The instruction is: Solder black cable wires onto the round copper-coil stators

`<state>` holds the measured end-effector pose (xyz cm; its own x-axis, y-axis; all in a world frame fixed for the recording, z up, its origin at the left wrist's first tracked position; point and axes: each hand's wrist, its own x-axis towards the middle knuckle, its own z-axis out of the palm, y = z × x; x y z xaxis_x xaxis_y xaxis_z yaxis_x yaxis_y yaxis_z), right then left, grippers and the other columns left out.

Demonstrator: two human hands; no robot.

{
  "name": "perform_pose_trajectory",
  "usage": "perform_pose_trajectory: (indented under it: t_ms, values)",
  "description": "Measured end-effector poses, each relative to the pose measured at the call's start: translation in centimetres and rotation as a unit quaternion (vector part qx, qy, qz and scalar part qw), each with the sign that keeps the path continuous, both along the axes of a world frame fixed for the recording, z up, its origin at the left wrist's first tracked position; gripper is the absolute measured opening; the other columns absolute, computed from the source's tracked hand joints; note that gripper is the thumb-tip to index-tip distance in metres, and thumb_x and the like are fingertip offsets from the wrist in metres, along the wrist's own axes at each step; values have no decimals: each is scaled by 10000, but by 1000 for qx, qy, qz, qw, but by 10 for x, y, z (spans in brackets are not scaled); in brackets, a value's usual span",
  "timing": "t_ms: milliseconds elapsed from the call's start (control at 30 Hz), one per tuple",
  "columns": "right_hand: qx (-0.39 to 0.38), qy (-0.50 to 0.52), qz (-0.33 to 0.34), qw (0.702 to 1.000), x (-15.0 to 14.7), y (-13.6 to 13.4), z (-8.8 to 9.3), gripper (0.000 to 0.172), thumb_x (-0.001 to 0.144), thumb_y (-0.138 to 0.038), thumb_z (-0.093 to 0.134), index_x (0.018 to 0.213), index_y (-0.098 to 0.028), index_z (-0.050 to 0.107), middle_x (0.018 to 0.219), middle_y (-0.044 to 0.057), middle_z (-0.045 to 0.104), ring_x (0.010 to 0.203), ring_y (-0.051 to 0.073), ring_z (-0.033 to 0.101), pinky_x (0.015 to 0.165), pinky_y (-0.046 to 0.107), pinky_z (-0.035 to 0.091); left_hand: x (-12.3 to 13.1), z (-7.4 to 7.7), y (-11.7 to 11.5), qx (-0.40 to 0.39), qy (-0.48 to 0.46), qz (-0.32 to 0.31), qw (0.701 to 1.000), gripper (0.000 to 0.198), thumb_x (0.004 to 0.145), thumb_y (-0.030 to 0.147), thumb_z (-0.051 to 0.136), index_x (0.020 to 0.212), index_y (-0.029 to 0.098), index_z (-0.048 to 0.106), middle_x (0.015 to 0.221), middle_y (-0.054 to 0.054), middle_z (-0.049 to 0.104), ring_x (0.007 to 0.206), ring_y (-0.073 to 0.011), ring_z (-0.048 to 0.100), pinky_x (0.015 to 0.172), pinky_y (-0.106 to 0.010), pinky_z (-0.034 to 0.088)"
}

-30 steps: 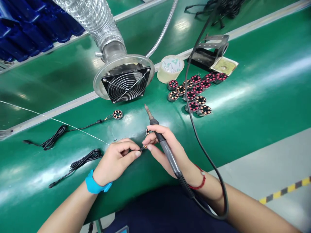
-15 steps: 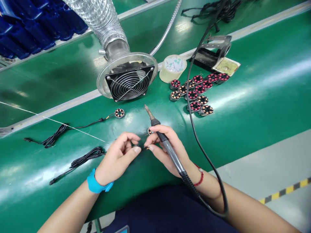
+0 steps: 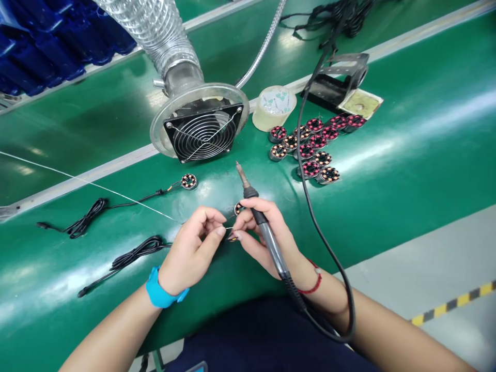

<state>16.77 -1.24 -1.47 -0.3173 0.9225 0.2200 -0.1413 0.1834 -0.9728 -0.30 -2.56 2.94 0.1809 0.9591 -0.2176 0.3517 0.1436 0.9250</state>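
Note:
My left hand (image 3: pixel 194 250) is closed, its thumb and forefinger pinching a thin solder wire (image 3: pixel 135 201) that stretches in from the left edge. A short end of it pokes out toward my right fingers. In my right hand (image 3: pixel 267 230) lies a soldering iron (image 3: pixel 274 249), tip pointing up and away. The thumb and fingertips of that same hand also pinch small coloured lead wires (image 3: pixel 233 237). Just behind those fingers is a motor stator (image 3: pixel 237 208), partly hidden. A coiled black cable (image 3: pixel 135 251) runs in under my left hand.
A fume-extraction fan (image 3: pixel 205 135) hangs ahead. Beyond the hands lies a stator with its cable attached (image 3: pixel 189 181). Several wound stators (image 3: pixel 306 151) stand at right, near a tape roll (image 3: pixel 274 108) and an iron stand (image 3: pixel 329 90). The iron's cord (image 3: pixel 306 186) crosses the bench.
My left hand has shifted slightly right, and the solder end now reaches toward the wires in my right fingers. The iron's tip has swung slightly right.

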Motion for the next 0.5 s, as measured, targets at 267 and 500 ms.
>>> perform_pose_trajectory:
  t_ms: [267, 500]
  values:
    - [57, -33, -25, 997, 0, 3, 4, 479, 822, -33, 561, 1223, -266, 437, 838, -22, 599, 721, 104, 619, 708, 254, 558, 4, 5, 5, 1, 26, -21, 999, 110, 876, 159, 515, 969, 217, 527, 827, 24, 543, 778, -114, 508, 698, -234, 419]
    - [90, -60, -45, 993, -1, 0, 6, 389, 864, -90, 563, 1200, -250, 449, 785, -31, 600, 681, 109, 615, 683, 263, 551, 2, 8, 15, -157, -39, -92, 983, 159, 881, 299, 486, 787, 175, 522, 672, 41, 500, 604, -99, 466, 594, -242, 380]
